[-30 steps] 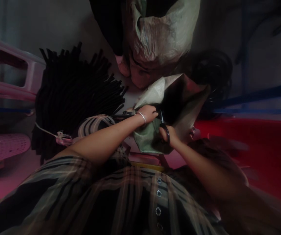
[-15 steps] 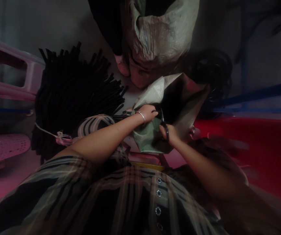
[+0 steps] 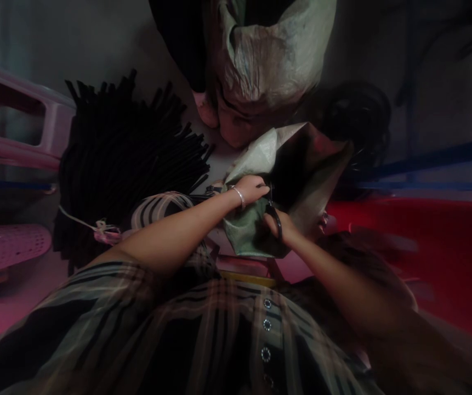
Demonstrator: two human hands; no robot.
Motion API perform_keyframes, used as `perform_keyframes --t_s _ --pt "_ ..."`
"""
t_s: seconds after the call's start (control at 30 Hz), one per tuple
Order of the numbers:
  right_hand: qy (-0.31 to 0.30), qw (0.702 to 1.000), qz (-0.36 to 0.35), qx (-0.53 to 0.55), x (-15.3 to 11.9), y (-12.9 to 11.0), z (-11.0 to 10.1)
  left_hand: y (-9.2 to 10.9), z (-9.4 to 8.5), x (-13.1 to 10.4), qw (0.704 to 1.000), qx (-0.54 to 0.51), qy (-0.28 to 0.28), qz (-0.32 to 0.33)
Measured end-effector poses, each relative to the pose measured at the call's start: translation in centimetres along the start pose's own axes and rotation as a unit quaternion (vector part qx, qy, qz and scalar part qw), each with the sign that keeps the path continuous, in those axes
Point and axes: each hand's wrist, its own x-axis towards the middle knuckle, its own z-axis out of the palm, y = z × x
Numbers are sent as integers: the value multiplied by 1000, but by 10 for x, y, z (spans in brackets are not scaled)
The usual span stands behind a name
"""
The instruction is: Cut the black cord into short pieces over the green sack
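My right hand (image 3: 288, 227) is closed round the black handles of a pair of scissors (image 3: 279, 224), whose blades point up and away from me. Close to the blades, my left hand (image 3: 254, 190), with a bracelet on the wrist, pinches a thin black strip (image 3: 263, 186); most of it is lost in the dark. Both hands are over an open green and whitish sack (image 3: 256, 233) with a dark inside. To the left lies a large bundle of black strips (image 3: 124, 153).
A bigger whitish sack (image 3: 268, 60) stands beyond. On the left are a pink plastic stool (image 3: 55, 118) and a pink perforated basket (image 3: 13, 247). A red surface (image 3: 437, 247) and a blue bar (image 3: 445, 159) are on the right. A dark coil (image 3: 357, 118) lies behind the sack.
The scissor blades were apart and now look closer together. My left hand has shifted slightly to the right, and my right hand slightly to the left.
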Motion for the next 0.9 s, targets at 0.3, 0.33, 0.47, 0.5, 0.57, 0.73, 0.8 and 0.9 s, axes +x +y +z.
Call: perform_keyframes --t_s 0.3,0.33,0.47,0.5,0.57,0.73,0.8,0.9 --pt "1 999 31 -22 -4 -12 -5 1 2 -1 1000 4 -22 16" --pt "-1 999 36 -24 -4 -12 -6 1 2 -1 1000 3 -22 16" --pt "5 999 34 -19 -4 -8 -3 0 3 0 1000 -1 -20 18" --pt "13 999 29 -14 -4 -6 -2 0 3 0 1000 0 -17 18" --pt "30 999 21 -1 -4 -3 0 -1 3 1 1000 5 -12 14" --pt "38 999 23 6 -4 2 3 -4 3 3 999 50 -10 8" --pt "33 999 14 3 -5 1 2 -5 4 3 997 76 -2 21" --pt "23 1000 -4 -12 -6 -2 -1 -7 7 3 993 105 -5 57"
